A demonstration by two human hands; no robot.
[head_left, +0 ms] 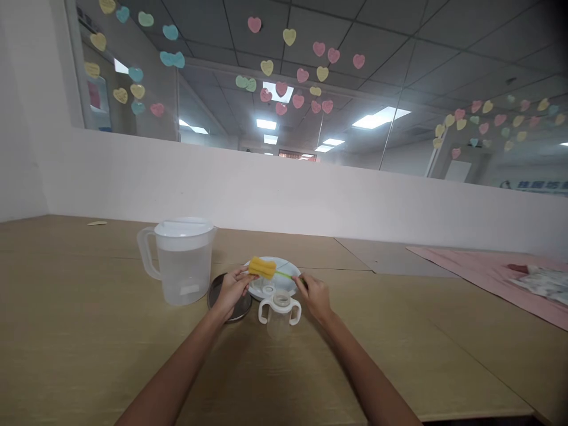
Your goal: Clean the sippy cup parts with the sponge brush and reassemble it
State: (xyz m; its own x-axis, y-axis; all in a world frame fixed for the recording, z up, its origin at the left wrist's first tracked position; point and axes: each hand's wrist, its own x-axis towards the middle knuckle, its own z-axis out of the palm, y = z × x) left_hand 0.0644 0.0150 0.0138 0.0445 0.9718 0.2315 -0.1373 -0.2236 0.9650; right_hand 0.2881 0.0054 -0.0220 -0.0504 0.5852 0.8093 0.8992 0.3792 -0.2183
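A bottle brush with a yellow sponge head (pixel 262 267) and a thin green handle is held level between my two hands. My left hand (pixel 231 291) pinches the sponge end with its fingers. At the other end, my right hand (pixel 314 296) is closed around the green handle. Just below the brush stands a clear baby bottle (pixel 280 316) with white side handles, its mouth uncovered. Behind it a white plate (pixel 284 264) holds small clear parts, partly hidden by the brush and hands. Under my left hand lies a dark round tray (pixel 242 309), partly covered.
A lidded plastic pitcher (pixel 186 266) with clear liquid stands left of my hands. A pink cloth (pixel 470 269) with a patterned fabric (pixel 545 284) lies at the right. A white wall (pixel 288 198) with a window above bounds the table's back.
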